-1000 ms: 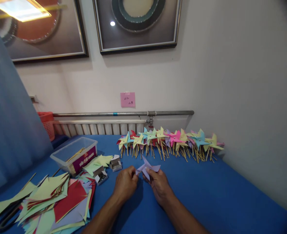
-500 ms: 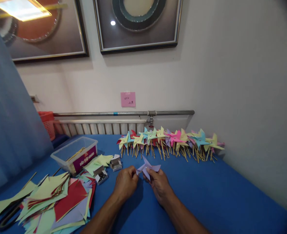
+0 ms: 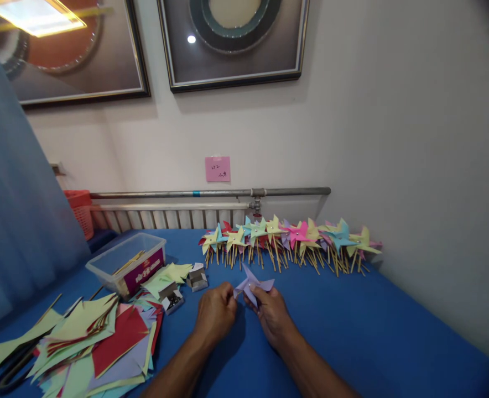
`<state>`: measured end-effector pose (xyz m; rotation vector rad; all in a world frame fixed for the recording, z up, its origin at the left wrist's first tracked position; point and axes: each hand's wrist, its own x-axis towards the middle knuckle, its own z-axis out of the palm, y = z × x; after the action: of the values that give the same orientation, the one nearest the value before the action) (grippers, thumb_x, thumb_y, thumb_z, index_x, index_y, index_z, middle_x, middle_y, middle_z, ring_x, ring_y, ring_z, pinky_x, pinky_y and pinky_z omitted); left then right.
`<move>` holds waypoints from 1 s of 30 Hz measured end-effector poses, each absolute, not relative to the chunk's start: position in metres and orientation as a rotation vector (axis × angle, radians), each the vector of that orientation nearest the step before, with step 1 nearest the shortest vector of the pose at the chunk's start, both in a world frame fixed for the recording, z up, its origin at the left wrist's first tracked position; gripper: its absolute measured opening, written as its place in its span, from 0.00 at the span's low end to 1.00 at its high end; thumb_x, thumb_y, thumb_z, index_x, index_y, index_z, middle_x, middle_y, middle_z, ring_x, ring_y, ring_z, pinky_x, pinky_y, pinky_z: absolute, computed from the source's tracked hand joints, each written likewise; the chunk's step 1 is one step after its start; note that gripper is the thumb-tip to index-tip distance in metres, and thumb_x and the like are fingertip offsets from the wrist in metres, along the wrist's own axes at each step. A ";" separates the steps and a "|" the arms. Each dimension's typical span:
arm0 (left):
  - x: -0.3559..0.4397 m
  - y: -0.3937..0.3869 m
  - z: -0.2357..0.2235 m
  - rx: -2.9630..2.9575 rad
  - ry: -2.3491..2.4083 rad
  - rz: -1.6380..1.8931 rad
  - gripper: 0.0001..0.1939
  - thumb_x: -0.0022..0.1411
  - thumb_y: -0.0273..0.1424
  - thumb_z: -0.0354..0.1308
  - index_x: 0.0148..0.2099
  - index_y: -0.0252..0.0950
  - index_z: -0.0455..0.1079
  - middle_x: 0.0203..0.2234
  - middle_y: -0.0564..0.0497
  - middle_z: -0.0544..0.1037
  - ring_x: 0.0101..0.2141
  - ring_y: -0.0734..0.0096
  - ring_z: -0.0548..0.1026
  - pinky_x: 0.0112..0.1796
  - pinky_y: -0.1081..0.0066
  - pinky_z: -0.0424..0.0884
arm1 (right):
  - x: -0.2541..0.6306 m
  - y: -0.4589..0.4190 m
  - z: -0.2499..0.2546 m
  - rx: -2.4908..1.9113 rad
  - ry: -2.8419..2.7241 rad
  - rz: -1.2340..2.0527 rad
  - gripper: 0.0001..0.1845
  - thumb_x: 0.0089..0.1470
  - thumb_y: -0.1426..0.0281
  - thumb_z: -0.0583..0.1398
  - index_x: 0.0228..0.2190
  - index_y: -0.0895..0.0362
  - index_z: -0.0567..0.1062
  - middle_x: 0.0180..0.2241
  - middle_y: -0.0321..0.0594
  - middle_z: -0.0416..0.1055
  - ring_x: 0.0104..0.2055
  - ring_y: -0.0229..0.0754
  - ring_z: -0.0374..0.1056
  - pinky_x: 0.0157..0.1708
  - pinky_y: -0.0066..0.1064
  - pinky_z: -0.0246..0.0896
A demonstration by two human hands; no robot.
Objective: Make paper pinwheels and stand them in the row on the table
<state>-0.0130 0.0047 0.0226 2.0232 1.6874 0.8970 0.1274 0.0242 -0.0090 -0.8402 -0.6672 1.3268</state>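
Note:
A light purple paper pinwheel (image 3: 253, 285) is held above the blue table by my right hand (image 3: 270, 312). Its thumb presses near the middle, beside a small shiny pin head, and its fingers are behind the paper. My left hand (image 3: 218, 309) is closed at the pinwheel's left side, with thumb and fingertips drawn together against the tip of one blade. Whatever lies between those left fingertips is hidden. No stick shows on this pinwheel.
Finished pinwheels on sticks (image 3: 269, 235) lie in a row along the wall. Two small boxes (image 3: 172, 298), one containing pins, stand left of my hands. Farther left are a clear plastic tub (image 3: 99, 269), cut paper sheets (image 3: 120, 337) and black-handled scissors (image 3: 12, 367).
Little differs. The left hand has shifted very slightly to the right at the blade tip, while the right hand keeps the purple pinwheel in place.

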 end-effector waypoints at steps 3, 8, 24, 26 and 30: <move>-0.012 0.003 0.021 2.065 1.679 0.920 0.08 0.61 0.24 0.52 0.30 0.37 0.68 0.20 0.56 0.69 0.24 0.74 0.67 0.29 0.72 0.50 | 0.128 0.024 -0.009 -0.846 -0.636 1.325 0.14 0.36 0.67 0.71 0.28 0.56 0.77 0.23 0.33 0.76 0.25 0.40 0.70 0.27 0.30 0.64; -0.010 0.003 0.017 2.072 1.681 0.958 0.08 0.61 0.26 0.52 0.30 0.37 0.68 0.19 0.56 0.68 0.24 0.73 0.66 0.29 0.72 0.49 | 0.128 0.025 -0.010 -0.854 -0.593 1.325 0.16 0.34 0.67 0.72 0.29 0.56 0.77 0.27 0.36 0.79 0.30 0.44 0.75 0.33 0.33 0.71; -0.011 0.009 0.010 1.995 1.598 1.035 0.07 0.60 0.29 0.53 0.29 0.37 0.64 0.19 0.56 0.67 0.24 0.73 0.64 0.29 0.72 0.51 | 0.131 0.019 -0.004 -0.878 -0.562 1.412 0.21 0.37 0.68 0.73 0.35 0.55 0.73 0.28 0.36 0.80 0.31 0.44 0.78 0.34 0.34 0.75; -0.011 0.009 0.010 1.998 1.602 1.034 0.07 0.60 0.28 0.53 0.29 0.37 0.64 0.19 0.57 0.66 0.24 0.73 0.63 0.29 0.72 0.50 | 0.131 0.018 -0.003 -0.885 -0.567 1.411 0.22 0.38 0.68 0.73 0.36 0.56 0.73 0.28 0.37 0.80 0.31 0.44 0.78 0.33 0.34 0.76; -0.010 0.008 0.011 2.002 1.619 1.019 0.07 0.61 0.28 0.53 0.29 0.37 0.64 0.18 0.57 0.65 0.23 0.73 0.63 0.29 0.72 0.50 | 0.131 0.018 -0.002 -0.887 -0.562 1.397 0.21 0.39 0.69 0.73 0.36 0.56 0.72 0.28 0.37 0.80 0.30 0.44 0.78 0.31 0.32 0.76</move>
<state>-0.0104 0.0084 0.0113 2.0023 1.6187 1.0185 0.1305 0.0181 -0.0022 -0.8874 -0.5622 1.3971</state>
